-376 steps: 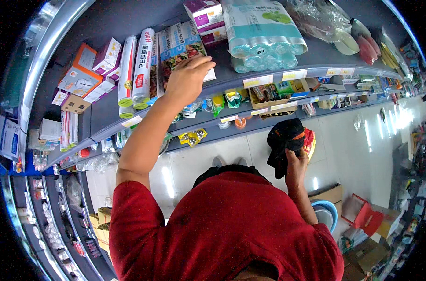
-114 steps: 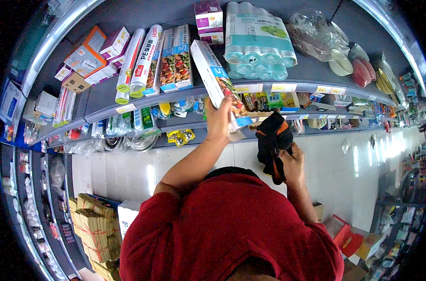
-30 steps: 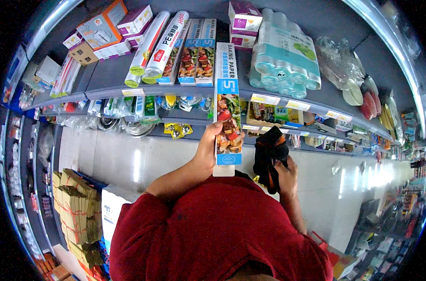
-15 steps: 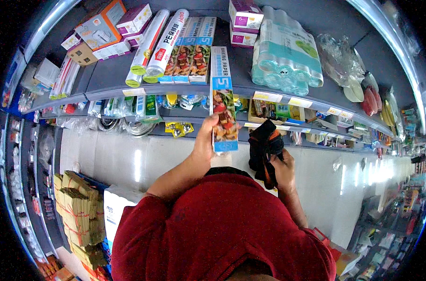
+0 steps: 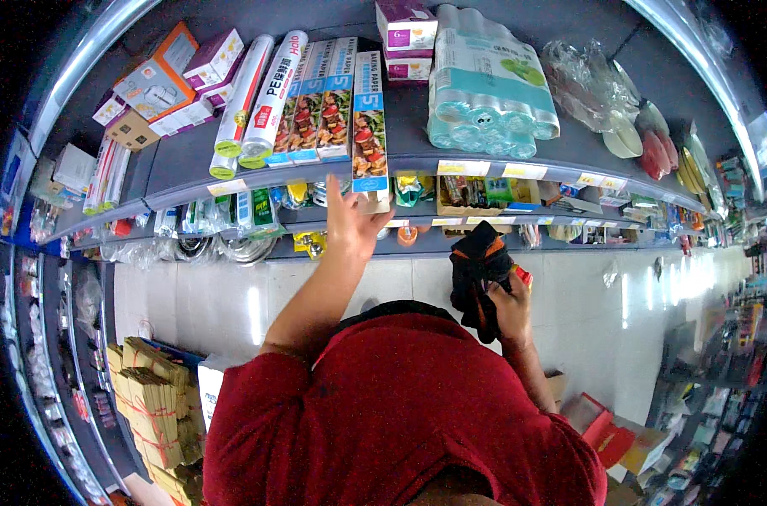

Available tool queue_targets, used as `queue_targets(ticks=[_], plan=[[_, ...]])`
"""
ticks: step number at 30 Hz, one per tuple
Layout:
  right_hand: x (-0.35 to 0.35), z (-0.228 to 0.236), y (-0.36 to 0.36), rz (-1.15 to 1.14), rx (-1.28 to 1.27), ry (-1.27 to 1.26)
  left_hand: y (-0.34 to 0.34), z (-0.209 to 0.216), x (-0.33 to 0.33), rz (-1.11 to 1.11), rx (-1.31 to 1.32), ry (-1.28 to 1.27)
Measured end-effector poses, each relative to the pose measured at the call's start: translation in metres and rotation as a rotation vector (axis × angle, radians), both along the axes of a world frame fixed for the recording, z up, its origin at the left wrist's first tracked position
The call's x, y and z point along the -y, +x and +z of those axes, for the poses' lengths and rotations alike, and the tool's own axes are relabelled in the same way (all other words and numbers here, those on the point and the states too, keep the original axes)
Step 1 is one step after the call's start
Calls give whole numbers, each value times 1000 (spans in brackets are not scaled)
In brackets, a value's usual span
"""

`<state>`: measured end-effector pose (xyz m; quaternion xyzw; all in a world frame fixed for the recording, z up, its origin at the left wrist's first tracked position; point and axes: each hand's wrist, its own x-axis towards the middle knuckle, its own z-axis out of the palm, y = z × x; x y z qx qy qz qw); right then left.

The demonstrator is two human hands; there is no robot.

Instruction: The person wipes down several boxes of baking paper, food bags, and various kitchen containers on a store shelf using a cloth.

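A long baking paper box [image 5: 370, 126] with a food picture lies on the upper shelf, its near end jutting past the front edge. At that end is my left hand [image 5: 351, 223], one finger stretched upward and the others touching the box's bottom; the hand is not wrapped round it. Similar baking paper boxes [image 5: 334, 114] stand in a row just left of it. Lower right, my right hand [image 5: 510, 308] grips a black cloth bundle with orange trim [image 5: 478, 274], whose exact kind I cannot make out. A small red and yellow thing [image 5: 523, 275] shows beside that hand.
Cling film rolls [image 5: 274, 101] and purple-white boxes [image 5: 216, 59] occupy the shelf's left. Right of the baking paper are a wrapped pack of rolls [image 5: 489, 93] and more purple boxes [image 5: 407, 38]. The shelf edge [image 5: 417, 163] carries price tags. Tied brown stacks [image 5: 152, 405] stand lower left.
My left hand has moved the baking paper box up and left onto the shelf, and its grip has loosened to a touch at the end. The right hand still holds the black bundle.
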<state>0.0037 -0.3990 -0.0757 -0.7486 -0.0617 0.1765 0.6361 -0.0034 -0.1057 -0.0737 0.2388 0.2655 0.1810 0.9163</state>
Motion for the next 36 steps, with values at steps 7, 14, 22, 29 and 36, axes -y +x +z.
queue_targets(ticks=[7, 14, 22, 29, 36], plan=[[-4, 9, 0, 1, -70, 61, -26, 24, 0, 300, -115, 1915], [-8, 19, -2, 19, -60, 47, -16, 26, -27, -7, 102, 2157], [6, -10, -1, 17, 49, -31, 4, 27, -38, 217, 223, 2144], [-5, 11, 2, 49, 1, -3, 34, 26, -53, 384, 131, 2179], [-10, 26, -1, 74, -49, -92, 49, 39, -44, 321, 84, 2338]])
